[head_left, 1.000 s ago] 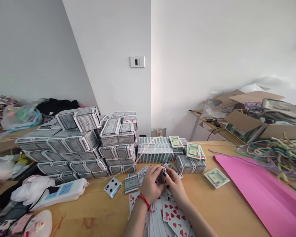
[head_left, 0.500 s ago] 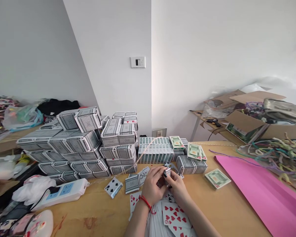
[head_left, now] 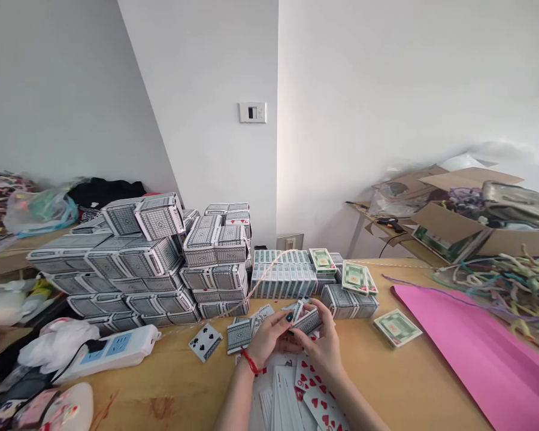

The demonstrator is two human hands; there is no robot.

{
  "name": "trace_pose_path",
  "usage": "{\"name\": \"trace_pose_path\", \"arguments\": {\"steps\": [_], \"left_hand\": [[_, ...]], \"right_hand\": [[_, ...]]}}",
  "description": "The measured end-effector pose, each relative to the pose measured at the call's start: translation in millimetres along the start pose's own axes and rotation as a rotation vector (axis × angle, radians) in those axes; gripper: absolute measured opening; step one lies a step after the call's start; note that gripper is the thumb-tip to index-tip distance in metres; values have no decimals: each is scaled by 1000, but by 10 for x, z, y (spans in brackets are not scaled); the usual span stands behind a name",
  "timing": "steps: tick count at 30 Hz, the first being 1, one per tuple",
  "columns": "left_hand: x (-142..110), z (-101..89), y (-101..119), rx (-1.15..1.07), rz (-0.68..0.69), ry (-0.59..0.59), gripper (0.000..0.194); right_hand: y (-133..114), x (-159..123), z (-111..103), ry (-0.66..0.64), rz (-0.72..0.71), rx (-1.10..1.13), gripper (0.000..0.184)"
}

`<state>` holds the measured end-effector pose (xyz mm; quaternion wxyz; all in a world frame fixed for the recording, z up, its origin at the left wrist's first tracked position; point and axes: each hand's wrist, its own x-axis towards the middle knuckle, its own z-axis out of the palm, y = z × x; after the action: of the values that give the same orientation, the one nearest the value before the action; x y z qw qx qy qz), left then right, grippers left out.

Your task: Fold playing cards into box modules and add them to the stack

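Note:
Between my two hands is a small bundle of playing cards (head_left: 308, 322), its grey patterned back turned up and tilted. My right hand (head_left: 324, 342) grips its right side with curled fingers. From the left, my left hand (head_left: 268, 336), with a red string bracelet at the wrist, closes on its near edge, thumb on top. Loose face-up cards (head_left: 284, 395) lie in a heap below my wrists, a six of hearts (head_left: 306, 374) among them. Beyond my left hand lie a spade card (head_left: 205, 342) and a grey-backed card stack (head_left: 239, 335).
Tall stacks of grey card bundles (head_left: 157, 257) stand at the left, beside a white power strip (head_left: 117, 350). Rows of card boxes (head_left: 282, 272) sit behind my hands. A green card box (head_left: 397, 327), a pink sheet (head_left: 467, 359) and tangled cords (head_left: 507, 281) occupy the right.
The bundle has turned from upright to tilted, showing its grey back. My left hand has moved slightly left and down, and my right hand's fingers have shifted up around the bundle's side.

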<state>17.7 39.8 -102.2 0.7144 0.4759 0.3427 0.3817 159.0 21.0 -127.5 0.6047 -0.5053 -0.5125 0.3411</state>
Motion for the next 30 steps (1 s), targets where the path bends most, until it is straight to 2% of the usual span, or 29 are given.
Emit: {"name": "trace_pose_path", "arguments": {"steps": [1, 3, 7, 11, 19, 23, 25, 29, 30], "left_hand": [[-18, 12, 18, -32, -38, -61, 43], [-49, 36, 53, -48, -62, -109, 45], [-80, 54, 112, -49, -43, -108, 43], [-82, 7, 141, -37, -1, -110, 43], [-36, -100, 128, 17, 33, -151, 49], [-16, -104, 83, -53, 32, -131, 41], [-13, -112, 58, -127, -5, -122, 38], [-3, -134, 8, -261, -82, -89, 25], [2, -139, -5, -274, -83, -77, 23]], "right_hand": [[-4, -5, -5, -9, -27, -8, 61], [-5, -10, -11, -39, -55, -8, 59], [-2, 1, -6, -90, -50, 32, 64], [2, 24, 5, -33, -20, 33, 73], [41, 44, -23, -92, 30, 101, 57], [9, 34, -24, -122, -50, 97, 51], [-10, 32, -27, -107, -99, 50, 43], [-27, 35, -56, -164, -155, -103, 4], [-27, 33, -64, -186, -177, -133, 6]]}}
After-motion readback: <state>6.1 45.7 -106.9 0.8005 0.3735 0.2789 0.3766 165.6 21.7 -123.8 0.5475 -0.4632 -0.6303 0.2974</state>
